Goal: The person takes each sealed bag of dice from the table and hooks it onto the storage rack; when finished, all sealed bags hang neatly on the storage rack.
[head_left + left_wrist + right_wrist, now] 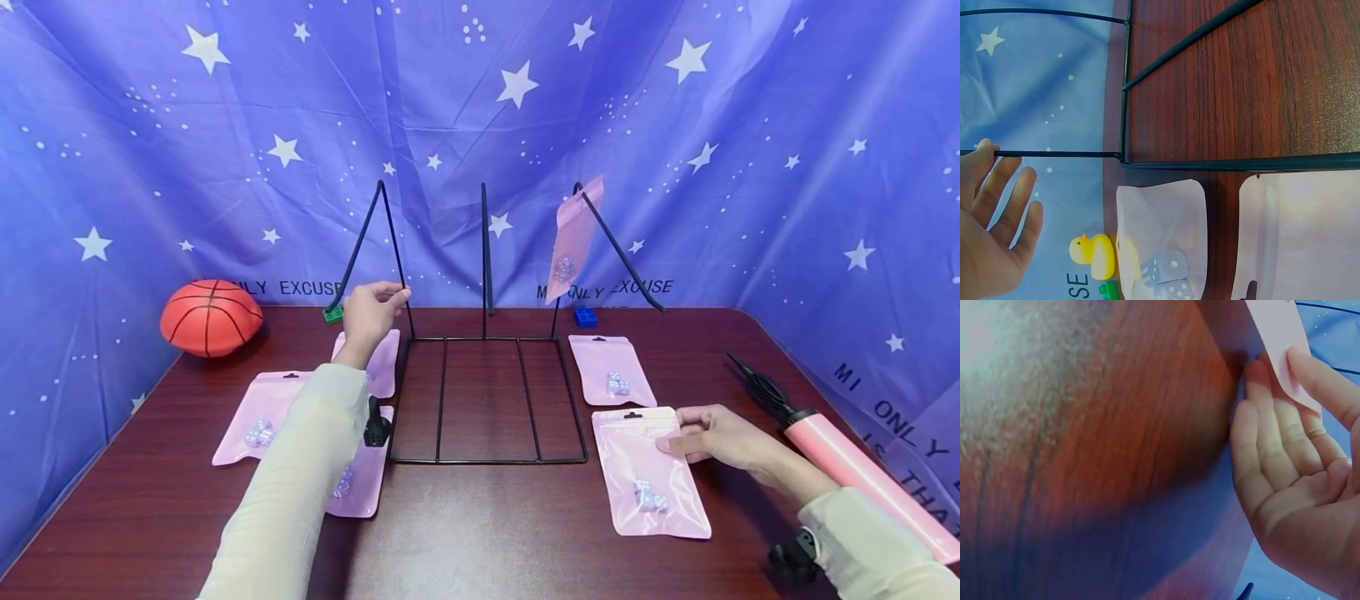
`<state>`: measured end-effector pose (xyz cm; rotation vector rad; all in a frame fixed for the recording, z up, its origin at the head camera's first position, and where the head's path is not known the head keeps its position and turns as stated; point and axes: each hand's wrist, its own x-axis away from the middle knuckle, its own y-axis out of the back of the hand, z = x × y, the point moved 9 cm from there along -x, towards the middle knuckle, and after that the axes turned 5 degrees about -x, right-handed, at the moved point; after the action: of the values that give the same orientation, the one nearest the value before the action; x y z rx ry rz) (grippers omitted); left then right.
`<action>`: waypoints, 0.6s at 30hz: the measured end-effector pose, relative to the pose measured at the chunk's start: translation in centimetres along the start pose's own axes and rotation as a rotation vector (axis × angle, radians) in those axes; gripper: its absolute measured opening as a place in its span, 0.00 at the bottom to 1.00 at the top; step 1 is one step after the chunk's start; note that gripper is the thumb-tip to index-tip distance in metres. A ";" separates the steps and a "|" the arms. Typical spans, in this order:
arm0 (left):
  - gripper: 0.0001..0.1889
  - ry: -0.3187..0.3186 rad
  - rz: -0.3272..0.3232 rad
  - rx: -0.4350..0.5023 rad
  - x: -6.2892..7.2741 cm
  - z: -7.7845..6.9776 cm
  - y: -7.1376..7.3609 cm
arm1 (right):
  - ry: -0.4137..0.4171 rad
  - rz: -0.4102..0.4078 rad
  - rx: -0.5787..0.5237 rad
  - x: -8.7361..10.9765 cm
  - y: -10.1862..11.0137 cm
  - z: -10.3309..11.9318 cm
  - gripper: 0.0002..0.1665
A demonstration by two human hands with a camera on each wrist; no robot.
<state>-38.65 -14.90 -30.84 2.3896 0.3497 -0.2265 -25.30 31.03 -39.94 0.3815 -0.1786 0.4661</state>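
A black wire display rack (487, 461) stands mid-table, with prongs slanting forward at the top. My left hand (369, 317) pinches its left upright between thumb and index finger; the left wrist view shows the other fingers of that hand (1007, 212) spread. At the right, my right hand (723, 437) holds a pink zip bag of dice (626, 458) by its right edge, thumb on top and fingers beneath. Another pink bag (576, 237) hangs on the right prong. Just behind the held bag lies one more pink bag (600, 358).
Left of the rack lie three pink dice bags, one (360, 492) partly under my left sleeve. An orange basketball (212, 318) sits at the back left. Small blue (585, 317) and green (330, 313) blocks and a yellow duck (1100, 256) are behind. A pink pump (862, 475) lies far right.
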 end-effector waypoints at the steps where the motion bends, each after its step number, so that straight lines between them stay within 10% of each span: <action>1: 0.15 -0.002 -0.001 0.000 0.0 0.0 0.0 | 0.003 0.010 -0.020 0.0 -0.1 0.0 0.24; 18: 0.15 -0.006 -0.008 0.005 -0.1 0.1 0.0 | 0.058 0.189 -0.190 0.3 -0.8 1.5 0.13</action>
<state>-38.76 -15.02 -30.88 2.3924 0.3563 -0.2378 -24.74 29.89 -38.77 0.1645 -0.2016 0.6405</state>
